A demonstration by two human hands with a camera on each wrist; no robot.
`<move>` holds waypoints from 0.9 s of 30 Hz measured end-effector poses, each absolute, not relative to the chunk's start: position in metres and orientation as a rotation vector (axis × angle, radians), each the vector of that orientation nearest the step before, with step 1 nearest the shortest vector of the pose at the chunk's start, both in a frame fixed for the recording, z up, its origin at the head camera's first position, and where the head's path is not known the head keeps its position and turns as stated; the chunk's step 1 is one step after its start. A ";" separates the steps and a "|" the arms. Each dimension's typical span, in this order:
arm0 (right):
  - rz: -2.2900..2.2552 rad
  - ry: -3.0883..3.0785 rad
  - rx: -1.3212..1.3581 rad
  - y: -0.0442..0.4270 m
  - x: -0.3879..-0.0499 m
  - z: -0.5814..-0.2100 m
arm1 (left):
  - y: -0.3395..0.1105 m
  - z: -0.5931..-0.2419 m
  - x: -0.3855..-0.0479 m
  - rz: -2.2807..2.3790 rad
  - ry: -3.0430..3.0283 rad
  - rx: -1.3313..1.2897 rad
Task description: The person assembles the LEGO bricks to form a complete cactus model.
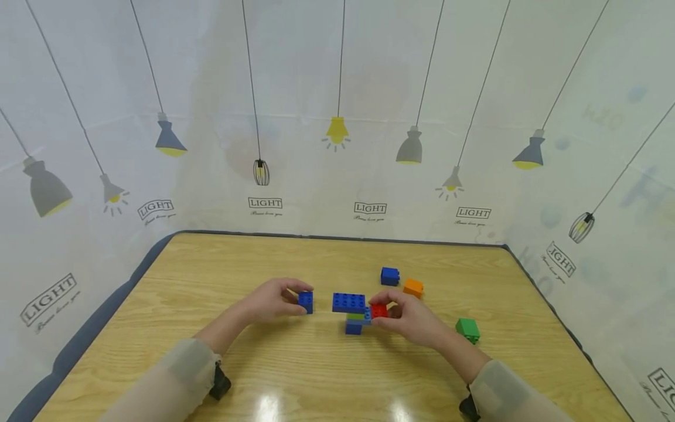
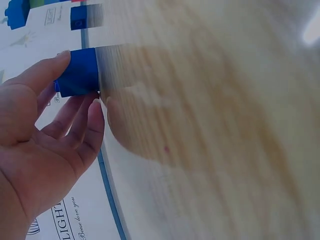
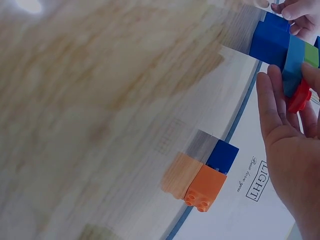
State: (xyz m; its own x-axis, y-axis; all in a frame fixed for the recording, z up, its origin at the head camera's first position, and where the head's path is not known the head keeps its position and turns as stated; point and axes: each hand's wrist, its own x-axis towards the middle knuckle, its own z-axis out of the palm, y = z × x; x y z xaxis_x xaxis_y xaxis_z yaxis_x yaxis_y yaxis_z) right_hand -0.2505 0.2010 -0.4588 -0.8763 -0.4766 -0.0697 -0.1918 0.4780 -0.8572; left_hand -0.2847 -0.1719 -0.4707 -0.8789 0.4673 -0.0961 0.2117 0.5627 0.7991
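My left hand (image 1: 270, 302) pinches a small blue brick (image 1: 306, 302) between thumb and fingers at the table surface. In the left wrist view the thumb lies against one side of that brick (image 2: 80, 72), and part of the fingers is hidden behind it. To its right stands a built stack: a blue brick (image 1: 354, 330) at the bottom, a light blue brick (image 1: 367, 315), a lime green brick (image 1: 355, 317) and a long dark blue brick (image 1: 348, 302) on top. At the stack's right end, my right hand (image 1: 413, 319) pinches a red brick (image 1: 378, 310), which sits on the light blue one.
Behind the right hand lie a blue brick (image 1: 389, 276) and an orange brick (image 1: 413, 288). A green brick (image 1: 467, 330) is beside the right forearm. The wooden table (image 1: 221, 258) ends at a pale curtain (image 1: 311, 176) printed with lamps.
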 end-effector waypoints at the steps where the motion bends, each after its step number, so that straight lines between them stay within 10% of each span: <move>1: -1.353 2.429 -0.570 0.201 -0.250 -0.459 | -0.171 -0.471 -0.285 1.219 2.505 0.558; 27: -1.363 2.431 -0.576 0.201 -0.251 -0.464 | -0.146 -0.444 -0.265 1.710 2.293 0.595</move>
State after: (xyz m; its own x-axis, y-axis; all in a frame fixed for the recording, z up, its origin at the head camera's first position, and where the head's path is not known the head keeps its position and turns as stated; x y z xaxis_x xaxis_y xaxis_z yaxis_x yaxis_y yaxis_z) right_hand -0.2511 0.2015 -0.4636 -0.8764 -0.4779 -0.0595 -0.1987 0.4713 -0.8593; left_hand -0.2650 -0.1462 -0.4444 -0.8941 0.4433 0.0640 0.1878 0.2413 0.9521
